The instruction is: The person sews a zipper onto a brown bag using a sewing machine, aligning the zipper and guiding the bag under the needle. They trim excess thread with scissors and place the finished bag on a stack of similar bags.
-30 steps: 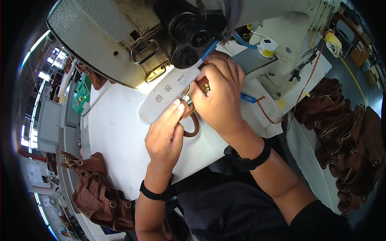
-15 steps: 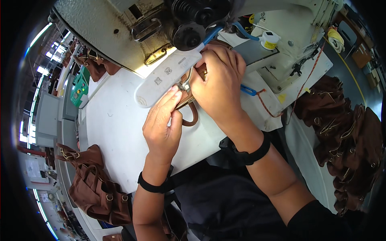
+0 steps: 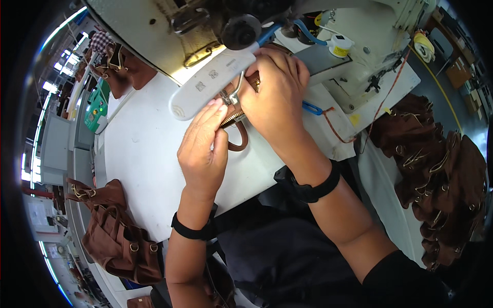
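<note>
A brown leather bag piece [image 3: 238, 109] with a metal zipper [image 3: 232, 120] lies under the metal presser foot [image 3: 231, 97] of a sewing machine [image 3: 138, 31]. Its rolled handle [image 3: 244, 139] loops out toward me. My left hand [image 3: 203, 151] presses the piece with fingertips held together, right beside the foot. On the other side, my right hand [image 3: 275, 95] has its fingers curled over the piece, thumb close to the foot. A pale plastic guard [image 3: 205, 86] hides part of the needle area, and the right fingers cover much of the leather.
Brown leather bags [image 3: 120, 238] sit at the table's left edge, with more bags [image 3: 131, 69] beyond. A big pile of them [image 3: 436, 169] lies at right. Blue-handled tool [image 3: 311, 108] and an orange cord [image 3: 331, 128] lie right of my hands. A green control box [image 3: 96, 108] stands far left.
The whole view has shifted slightly. Both hands keep their hold beside the presser foot, and the leather piece shows little movement. A checked shirt has come into view at far left.
</note>
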The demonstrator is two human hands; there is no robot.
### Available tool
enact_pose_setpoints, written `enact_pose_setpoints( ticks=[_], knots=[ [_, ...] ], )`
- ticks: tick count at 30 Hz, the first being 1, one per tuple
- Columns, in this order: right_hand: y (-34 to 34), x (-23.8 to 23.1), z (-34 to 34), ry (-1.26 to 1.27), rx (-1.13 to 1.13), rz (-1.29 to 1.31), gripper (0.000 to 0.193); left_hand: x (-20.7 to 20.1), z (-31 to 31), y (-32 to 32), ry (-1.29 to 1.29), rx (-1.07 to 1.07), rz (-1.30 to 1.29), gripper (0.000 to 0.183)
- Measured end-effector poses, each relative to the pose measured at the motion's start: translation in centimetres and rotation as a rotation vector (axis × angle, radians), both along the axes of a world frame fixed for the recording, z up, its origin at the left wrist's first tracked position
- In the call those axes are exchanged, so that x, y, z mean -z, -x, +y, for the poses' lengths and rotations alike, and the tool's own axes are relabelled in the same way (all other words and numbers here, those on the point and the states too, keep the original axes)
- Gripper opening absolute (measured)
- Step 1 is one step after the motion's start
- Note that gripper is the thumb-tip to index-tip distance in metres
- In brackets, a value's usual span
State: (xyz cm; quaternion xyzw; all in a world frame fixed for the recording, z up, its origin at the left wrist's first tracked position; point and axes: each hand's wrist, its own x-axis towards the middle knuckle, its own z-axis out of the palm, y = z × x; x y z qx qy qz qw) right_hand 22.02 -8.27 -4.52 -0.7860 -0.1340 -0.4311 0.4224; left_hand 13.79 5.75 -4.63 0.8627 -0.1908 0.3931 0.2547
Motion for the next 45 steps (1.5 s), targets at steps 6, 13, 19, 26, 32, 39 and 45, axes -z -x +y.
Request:
enact_pose_setpoints(
  ticks=[6, 13, 19, 26, 32, 39, 45],
  knots=[
    [0.8, -0.4, -2.7, -0.049, -0.223, 0.029, 0.017, 0.1, -0.1, -0.4, -0.005, 0.003, -0.019, 0.035],
    [2.7, -10.8, -20.5, 0.069, -0.093, -0.252, 0.028, -2.9, 2.6, 0.0, -0.333, -0.016, -0.004, 0.046],
    [-20.3, -26.8, -41.2, 0.591, 0.310, 0.088, 0.051, -5.3, 5.6, -1.3, -0.600, 0.107, 0.193, 0.089],
    [-22.0, -21.4, -38.6, -0.023, -0.012, 0.512, 0.059, -5.7, 7.4, -2.9, -0.777, 0.111, 0.165, 0.075],
    [-16.5, -9.6, -43.6, 0.024, 0.313, 0.144, 0.060, -4.1, 5.9, -5.3, -0.621, 0.142, -0.103, 0.042],
    [-21.4, -21.4, -41.3, 0.062, 0.181, 0.238, 0.068, -2.3, 6.1, -4.9, -0.636, 0.016, 0.087, 0.048],
    [-17.7, -13.6, -36.6, -0.271, 0.288, -0.069, 0.064, -1.1, 5.9, -4.6, -0.174, 0.139, 0.198, 0.032]
  ],
)
